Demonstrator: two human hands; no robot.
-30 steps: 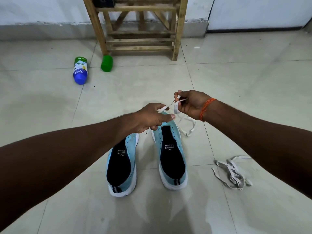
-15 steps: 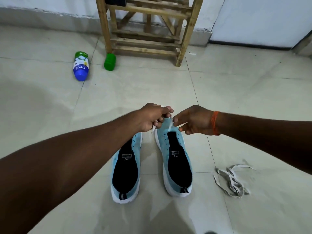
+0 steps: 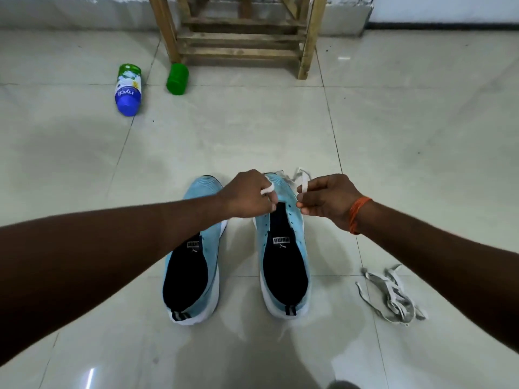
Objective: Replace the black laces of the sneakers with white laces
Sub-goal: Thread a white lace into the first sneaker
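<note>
On the pale tiled floor (image 3: pixel 393 136), our left hand (image 3: pixel 247 195) and right hand (image 3: pixel 325 200) each pinch the white lace (image 3: pixel 303 182) just above the sneaker (image 3: pixel 283 248) beneath them, where a slack pinch could let an end slip from its eyelet.

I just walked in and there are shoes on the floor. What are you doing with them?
A person is threading a white lace into the light blue sneaker on the right. The left hand and the right hand each pinch a part of that lace over the sneaker's toe end. The other sneaker beside it shows no lace. A second white lace lies bunched on the tiled floor to the right. No black laces are in view.
</note>
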